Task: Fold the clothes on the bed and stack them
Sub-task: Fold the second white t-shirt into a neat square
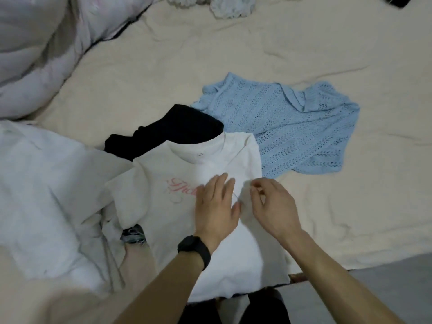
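**Operator:** Where is the shirt?

**Observer:** The white T-shirt (pixel 154 164) lies front-up on the bed (pixel 152 73), near the edge closest to you. Its collar points away from you and pink script runs across the chest. Its right side looks folded in over the front.

**Operator:** And my hands?

**Observer:** Your left hand (pixel 217 206) lies flat on the shirt's chest with straight fingers, covering the end of the lettering. It grips nothing. A black wristband (pixel 194 250) sits on that wrist. Your right hand (pixel 273 206) is just beside it, over the shirt's right edge, with the fingers curled and the tips down at the cloth. The blur stops me from telling whether they really pinch the fabric.

**Operator:** What else is on the bed?

**Observer:** A black garment (pixel 168 129) lies crumpled, partly under the shirt's collar. A light blue knit top (pixel 280 127) is spread unfolded to the right, its near corner tucked under the shirt's shoulder. A pale grey cloth (pixel 46 183) is heaped on your left, touching the shirt. A bunched duvet (pixel 35 43) fills the far left corner.
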`<act>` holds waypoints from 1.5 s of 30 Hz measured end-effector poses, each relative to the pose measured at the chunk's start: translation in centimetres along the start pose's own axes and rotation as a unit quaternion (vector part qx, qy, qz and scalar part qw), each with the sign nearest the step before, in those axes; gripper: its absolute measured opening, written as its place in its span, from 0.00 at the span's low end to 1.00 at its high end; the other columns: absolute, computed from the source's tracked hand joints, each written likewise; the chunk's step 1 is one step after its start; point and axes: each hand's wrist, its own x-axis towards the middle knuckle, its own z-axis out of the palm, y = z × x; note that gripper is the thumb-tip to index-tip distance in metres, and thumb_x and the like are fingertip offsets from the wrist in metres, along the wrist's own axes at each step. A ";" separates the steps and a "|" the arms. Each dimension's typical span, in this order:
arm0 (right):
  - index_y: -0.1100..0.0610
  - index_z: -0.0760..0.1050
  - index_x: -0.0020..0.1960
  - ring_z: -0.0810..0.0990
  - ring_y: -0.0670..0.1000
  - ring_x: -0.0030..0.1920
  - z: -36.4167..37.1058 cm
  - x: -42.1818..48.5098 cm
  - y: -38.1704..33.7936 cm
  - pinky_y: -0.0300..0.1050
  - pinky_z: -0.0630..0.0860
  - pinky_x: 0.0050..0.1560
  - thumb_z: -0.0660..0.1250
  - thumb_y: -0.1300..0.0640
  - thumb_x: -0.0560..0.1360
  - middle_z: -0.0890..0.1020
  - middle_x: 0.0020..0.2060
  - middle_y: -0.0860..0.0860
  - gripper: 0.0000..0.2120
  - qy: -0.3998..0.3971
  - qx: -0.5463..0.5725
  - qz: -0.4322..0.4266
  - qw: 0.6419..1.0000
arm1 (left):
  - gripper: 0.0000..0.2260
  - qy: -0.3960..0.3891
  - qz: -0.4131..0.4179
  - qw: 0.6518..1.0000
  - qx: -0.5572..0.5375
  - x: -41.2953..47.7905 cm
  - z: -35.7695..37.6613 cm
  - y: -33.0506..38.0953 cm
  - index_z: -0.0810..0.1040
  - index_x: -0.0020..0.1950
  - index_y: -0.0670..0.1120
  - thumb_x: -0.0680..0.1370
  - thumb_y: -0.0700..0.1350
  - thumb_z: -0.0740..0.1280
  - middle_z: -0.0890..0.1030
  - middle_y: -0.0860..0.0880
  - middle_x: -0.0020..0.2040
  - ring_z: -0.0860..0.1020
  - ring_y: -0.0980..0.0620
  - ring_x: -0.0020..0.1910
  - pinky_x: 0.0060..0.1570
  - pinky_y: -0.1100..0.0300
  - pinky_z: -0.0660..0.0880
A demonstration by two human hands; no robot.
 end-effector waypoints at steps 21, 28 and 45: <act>0.56 0.54 0.82 0.51 0.57 0.82 4.6 3.7 5.0 0.68 0.52 0.77 0.50 0.45 0.84 0.53 0.82 0.56 0.30 -0.058 -0.261 -0.220 0.938 | 0.36 -0.017 -0.073 0.996 0.055 -3.1 3.8 -0.8 0.52 0.83 0.47 0.81 0.65 0.53 0.50 0.47 0.83 0.48 0.48 0.82 0.79 0.41 0.47; 0.57 0.55 0.82 0.48 0.59 0.82 3.9 2.8 2.9 0.71 0.51 0.76 0.52 0.44 0.81 0.53 0.82 0.60 0.33 -0.070 -0.273 -0.205 0.937 | 0.31 0.030 -0.090 0.995 0.030 -7.5 1.9 -4.6 0.55 0.82 0.53 0.81 0.60 0.59 0.51 0.49 0.83 0.51 0.48 0.82 0.77 0.38 0.50; 0.47 0.79 0.52 0.79 0.54 0.56 12.0 9.9 -27.2 0.52 0.78 0.57 0.70 0.50 0.74 0.76 0.59 0.50 0.07 -0.328 -0.295 -0.290 0.849 | 0.06 0.046 -0.448 0.852 -0.266 -8.0 -7.6 -19.6 0.78 0.51 0.54 0.77 0.53 0.70 0.81 0.54 0.49 0.76 0.47 0.58 0.59 0.51 0.72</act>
